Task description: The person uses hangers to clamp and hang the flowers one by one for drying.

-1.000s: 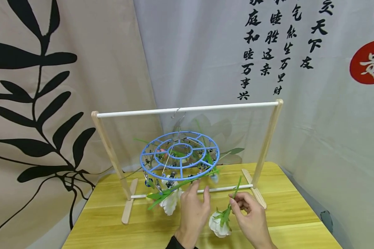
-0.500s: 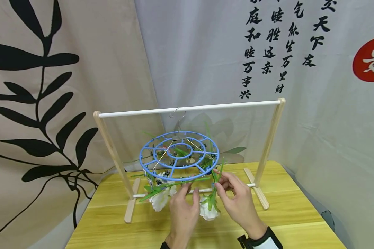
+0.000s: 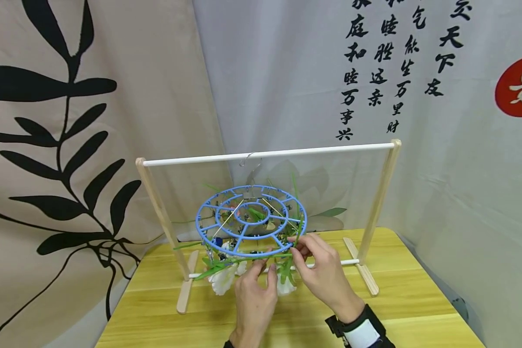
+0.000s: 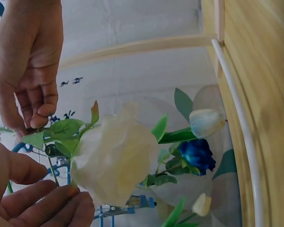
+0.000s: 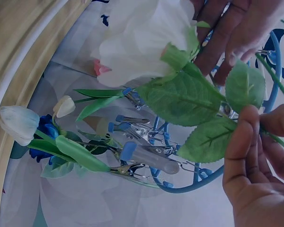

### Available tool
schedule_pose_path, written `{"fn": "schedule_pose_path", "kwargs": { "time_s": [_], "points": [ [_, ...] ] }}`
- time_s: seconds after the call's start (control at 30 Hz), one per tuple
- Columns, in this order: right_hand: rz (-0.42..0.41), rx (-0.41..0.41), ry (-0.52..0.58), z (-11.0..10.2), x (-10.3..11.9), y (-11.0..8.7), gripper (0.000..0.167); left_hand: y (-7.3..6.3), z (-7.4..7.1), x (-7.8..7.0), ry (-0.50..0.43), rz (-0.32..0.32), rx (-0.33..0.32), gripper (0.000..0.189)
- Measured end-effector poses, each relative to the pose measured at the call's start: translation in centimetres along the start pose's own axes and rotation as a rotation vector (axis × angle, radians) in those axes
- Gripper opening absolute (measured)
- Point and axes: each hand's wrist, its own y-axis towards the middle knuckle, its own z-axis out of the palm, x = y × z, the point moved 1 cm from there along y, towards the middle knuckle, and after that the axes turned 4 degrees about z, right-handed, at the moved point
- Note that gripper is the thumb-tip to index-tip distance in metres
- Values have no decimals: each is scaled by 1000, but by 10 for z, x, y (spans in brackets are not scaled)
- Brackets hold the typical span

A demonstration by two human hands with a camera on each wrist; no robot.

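Observation:
My right hand pinches the stem of a white artificial rose between thumb and fingers, at the near right rim of a round blue clip hanger. The bloom hangs low, and the stem points up past the rim. My left hand is just left of the rose, under the near rim, with thumb and fingers apart. In the left wrist view, its fingertips lie beside the rose's leaves. Metal clips with blue tips hang from the hanger. Another white flower hangs left of my left hand.
A wooden stand with a white top rod carries the hanger by a hook. Its feet stand on a wood-grain table. A blue rose and pale tulips hang among the clips. A printed curtain rises behind.
My right hand has carried the white rose left and up to the hanger's near right rim. My left hand has shifted slightly left, and the hanger has turned a little.

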Motion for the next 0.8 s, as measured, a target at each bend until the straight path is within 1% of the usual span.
{"fn": "schedule_pose_path", "kwargs": {
  "time_s": [0.17, 0.27, 0.37, 0.47, 0.53, 0.63, 0.73, 0.8],
  "points": [
    [-25, 13, 18, -1, 6, 0, 27, 2, 3, -2, -48, 23, 14, 26],
    [-25, 20, 17, -1, 8, 0, 28, 4, 5, -4, -58, 10, 36, 23],
    [-26, 31, 21, 0, 10, 0, 29, 7, 4, -7, -52, -28, 72, 23],
    [-33, 45, 26, 2, 11, 1, 29, 11, 3, -9, -75, -82, 121, 27],
    [-32, 55, 18, 2, 13, 1, 26, 14, 3, -10, -88, -114, 141, 26],
    [-24, 72, 10, 1, 15, 0, 24, 17, 2, -10, -84, -139, 148, 20],
    [-21, 86, 12, -1, 15, -1, 26, 18, 3, -10, -70, -149, 141, 14],
    [-27, 95, 15, -1, 15, -1, 28, 19, 3, -10, -76, -156, 137, 15]
  ]
}}
